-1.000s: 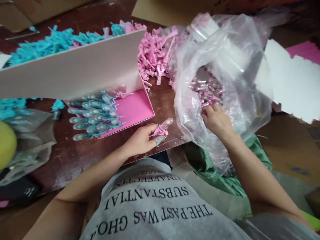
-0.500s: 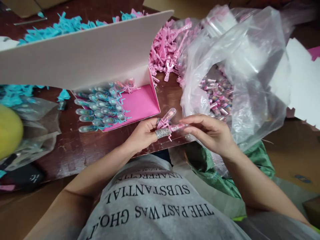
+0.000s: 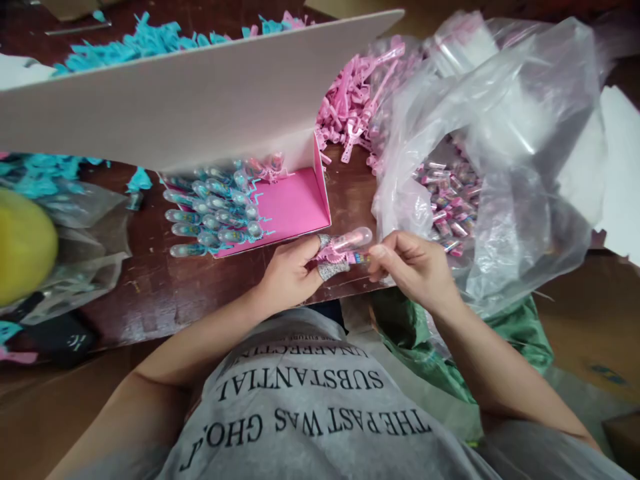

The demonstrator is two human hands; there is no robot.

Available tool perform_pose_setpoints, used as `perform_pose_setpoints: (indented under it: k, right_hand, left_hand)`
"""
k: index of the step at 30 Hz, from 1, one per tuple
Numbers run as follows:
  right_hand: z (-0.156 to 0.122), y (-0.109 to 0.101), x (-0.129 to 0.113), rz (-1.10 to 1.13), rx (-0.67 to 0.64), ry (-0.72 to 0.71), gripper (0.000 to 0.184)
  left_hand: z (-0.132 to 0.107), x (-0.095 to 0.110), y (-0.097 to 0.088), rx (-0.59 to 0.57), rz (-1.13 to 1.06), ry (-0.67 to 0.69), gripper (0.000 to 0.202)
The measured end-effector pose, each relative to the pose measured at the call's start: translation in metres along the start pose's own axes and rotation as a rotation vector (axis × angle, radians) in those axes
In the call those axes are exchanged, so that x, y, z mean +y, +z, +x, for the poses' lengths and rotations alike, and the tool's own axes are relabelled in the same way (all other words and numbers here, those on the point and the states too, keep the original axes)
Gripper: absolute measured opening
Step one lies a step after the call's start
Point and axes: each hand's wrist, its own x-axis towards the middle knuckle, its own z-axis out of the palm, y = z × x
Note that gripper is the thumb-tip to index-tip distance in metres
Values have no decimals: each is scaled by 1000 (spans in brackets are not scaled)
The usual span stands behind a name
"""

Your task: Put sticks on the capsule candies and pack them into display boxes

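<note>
Over the table's front edge, my left hand (image 3: pixel 290 270) grips two pink-capped clear tubes (image 3: pixel 354 240), with grey wrapping around its thumb and a fingertip. The upper tube has a rounded clear end pointing right. Below it, a second tube (image 3: pixel 357 258) shows a coloured label; the thumb and fingers of my right hand (image 3: pixel 417 270) pinch its right end and hide it. Just beyond my left hand stands an open box (image 3: pixel 295 200) with a pink floor. Rows of blue-capped clear tubes (image 3: pixel 215 213) and a few pink-capped ones (image 3: pixel 270 165) lie in it.
A clear plastic bag (image 3: pixel 530 167) at the right holds many small pink-ended tubes (image 3: pixel 453 207). Pink plastic parts (image 3: pixel 350 100) heap behind the box's right side, blue ones (image 3: pixel 135 47) behind its raised lid. A yellow round object (image 3: pixel 25 247) stands at the left.
My right fingers have curled into a tighter pinch at the lower tube's end. The upper tube has turned to lie flatter, pointing more to the right. The view has shifted slightly.
</note>
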Motion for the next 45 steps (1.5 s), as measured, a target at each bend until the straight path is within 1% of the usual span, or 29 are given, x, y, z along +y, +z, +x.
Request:
perform_pose_setpoints:
  k: [1,2,4,5,7,8,9,10,11,12,13,15,16,17,18,19,21,23,25,27,29,31,33,35,37,39,41,43,45]
  right_hand:
    - [2,-2,0,-22,-17,-25,42]
    - [6,-6,1,-55,-24,-78,40]
    - [15,-16,1,-133,-33,-244,34]
    - [21,-20,0,-186,-49,-342,42]
    - [36,-25,-4,-309,-130,-549,72]
    - [44,-26,-7,-364,-185,-655,81]
    - [52,-25,-12,-412,-240,-755,82]
    - [60,-24,-18,-449,-291,-838,76]
    - [69,-22,-24,-469,-336,-895,66]
    - [76,-21,-31,-480,-368,-921,53]
    - [84,-21,-38,-492,-373,-918,42]
    - [101,-22,-50,-554,-300,-859,25]
    - [110,-23,-54,-608,-238,-810,20]
    - [119,-23,-57,-670,-180,-756,18]
    - [129,-22,-57,-729,-140,-706,18]
    - [139,-19,-56,-773,-123,-666,19]
    - [159,-10,-50,-796,-130,-616,21]
    - [173,4,-44,-784,-134,-602,25]
    - [183,18,-42,-813,-126,-593,31]
    - [188,29,-47,-882,-140,-595,35]
    - [191,34,-56,-986,-186,-574,36]
    - [196,33,-64,-1083,-214,-531,35]
    - [202,30,-67,-1086,-214,-511,36]
    - [210,26,-64,-976,-203,-517,39]
    - [217,22,-57,-865,-224,-520,42]
    - [223,20,-52,-826,-259,-525,45]
    - [227,19,-50,-857,-296,-521,46]
    - [229,19,-51,-914,-295,-515,47]
    - [229,21,-52,-953,-275,-559,46]
  left_hand:
    - [1,3,-5,-13,14,0,18]
    - [3,7,-10,-25,-7,-19,17]
    - [8,15,-22,-55,-141,-119,18]
    - [11,20,-27,-85,-235,-195,19]
    - [16,29,-37,-182,-415,-366,25]
    - [17,33,-41,-237,-479,-433,28]
    - [19,36,-45,-286,-517,-474,31]
    - [20,39,-50,-329,-520,-483,33]
    - [22,41,-56,-361,-485,-453,33]
    - [24,42,-62,-362,-404,-389,33]
    - [27,42,-70,-328,-274,-303,32]
    - [35,38,-89,-165,85,-104,30]
    - [41,33,-99,-70,275,-18,30]
    - [47,27,-108,0,444,42,29]
    - [53,20,-117,31,579,75,28]
    - [59,12,-123,22,676,88,29]
    - [67,-2,-132,-42,788,91,35]
    - [70,-13,-136,-78,827,105,37]
    - [67,-19,-136,-71,824,116,37]
    - [64,-21,-136,-62,817,99,34]
    - [63,-20,-136,-76,825,67,33]
    - [64,-21,-136,-92,819,43,32]
    - [65,-22,-137,-99,793,41,34]
    - [66,-24,-138,-94,772,54,35]
    - [66,-25,-139,-77,761,66,35]
    - [65,-25,-139,-63,754,67,37]
    - [65,-24,-139,-59,747,63,39]
    - [65,-23,-139,-58,745,58,39]
    - [65,-24,-139,-55,739,53,37]
